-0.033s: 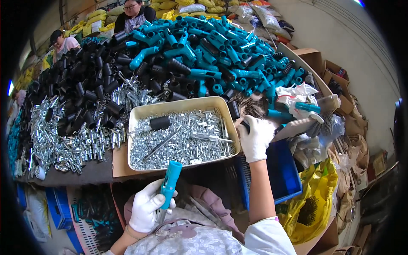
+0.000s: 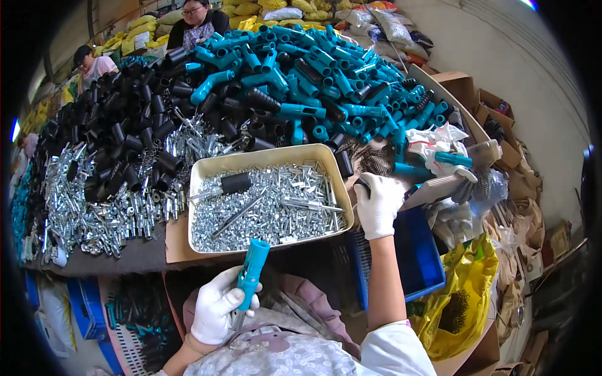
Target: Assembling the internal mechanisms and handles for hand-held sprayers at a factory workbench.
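Observation:
In my gloved left hand (image 2: 217, 305) is a teal plastic tube (image 2: 253, 266), tilted upright, with cut-outs in its side and fingers wrapped round its lower half. A metal rod (image 2: 237, 320) shows below that grip. My gloved right hand (image 2: 380, 205) is closed at the right end of a cream tray (image 2: 269, 154). Something dark shows between its thumb and fingers, too hidden to name. Small metal pins and pieces (image 2: 276, 219) fill the tray, and a black sleeve (image 2: 236, 182) on a metal rod lies on top of them.
Behind the tray rise heaps of teal tubes (image 2: 313, 69) and black sleeves (image 2: 119, 131). Loose metal parts (image 2: 94, 200) cover the table's left. Below my right forearm are a blue crate (image 2: 421, 254) and a yellow bag (image 2: 461, 301). Two people (image 2: 199, 28) are across the table.

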Demonstrator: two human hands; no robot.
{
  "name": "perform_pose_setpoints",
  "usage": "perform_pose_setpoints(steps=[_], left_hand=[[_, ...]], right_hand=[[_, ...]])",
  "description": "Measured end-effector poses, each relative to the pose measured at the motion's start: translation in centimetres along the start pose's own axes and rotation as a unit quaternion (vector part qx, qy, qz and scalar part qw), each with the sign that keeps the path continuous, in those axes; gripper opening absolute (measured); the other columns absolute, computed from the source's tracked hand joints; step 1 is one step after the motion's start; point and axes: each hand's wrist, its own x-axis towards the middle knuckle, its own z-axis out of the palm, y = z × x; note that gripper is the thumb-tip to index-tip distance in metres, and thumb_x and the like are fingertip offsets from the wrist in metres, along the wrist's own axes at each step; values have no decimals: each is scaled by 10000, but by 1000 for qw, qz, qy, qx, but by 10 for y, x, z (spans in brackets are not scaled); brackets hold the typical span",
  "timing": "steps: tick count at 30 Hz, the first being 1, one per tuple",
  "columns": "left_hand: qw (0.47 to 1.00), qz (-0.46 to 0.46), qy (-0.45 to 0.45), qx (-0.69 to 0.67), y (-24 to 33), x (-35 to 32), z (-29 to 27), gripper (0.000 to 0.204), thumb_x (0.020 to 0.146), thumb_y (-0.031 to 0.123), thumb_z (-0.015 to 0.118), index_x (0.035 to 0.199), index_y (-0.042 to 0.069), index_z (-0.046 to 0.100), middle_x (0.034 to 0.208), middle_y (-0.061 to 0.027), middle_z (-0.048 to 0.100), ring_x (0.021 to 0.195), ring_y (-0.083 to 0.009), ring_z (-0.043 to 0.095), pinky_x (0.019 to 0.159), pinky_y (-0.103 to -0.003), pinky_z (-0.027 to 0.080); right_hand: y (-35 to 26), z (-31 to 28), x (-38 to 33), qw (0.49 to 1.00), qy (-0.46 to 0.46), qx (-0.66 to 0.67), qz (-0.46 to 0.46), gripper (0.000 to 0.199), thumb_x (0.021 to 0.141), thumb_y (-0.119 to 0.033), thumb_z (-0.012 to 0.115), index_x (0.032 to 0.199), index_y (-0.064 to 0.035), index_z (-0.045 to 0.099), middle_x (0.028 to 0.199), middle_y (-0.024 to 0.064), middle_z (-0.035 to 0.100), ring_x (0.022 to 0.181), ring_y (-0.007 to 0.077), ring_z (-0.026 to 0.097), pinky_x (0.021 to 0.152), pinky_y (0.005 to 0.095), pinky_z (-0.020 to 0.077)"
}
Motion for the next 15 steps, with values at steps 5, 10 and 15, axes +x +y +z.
perform_pose_setpoints(steps=[5,10,15], left_hand=[[999,14,24,16,1,-1,-4,652,928,282,680,1385,-106,425,1095,-192,643,817,-179,662,669,-267,555],[1000,13,21,11,-1,2,1,628,939,270,662,1383,-107,428,1087,-183,642,809,-172,656,668,-260,545],[1000,15,7,12,-3,7,11,605,941,247,657,1380,-106,435,1083,-173,644,807,-166,650,665,-257,533]], right_hand=[[14,6,-4,1000,-21,-6,7,339,712,-153,782,1037,-117,689,1010,86,685,973,307,621,883,441,458],[30,29,-3,1000,12,-3,18,390,738,-181,764,1115,-132,675,1038,80,685,991,287,633,898,419,460],[29,39,13,994,41,33,95,399,837,-175,724,1211,-78,625,1095,143,656,1020,346,624,898,432,483]])
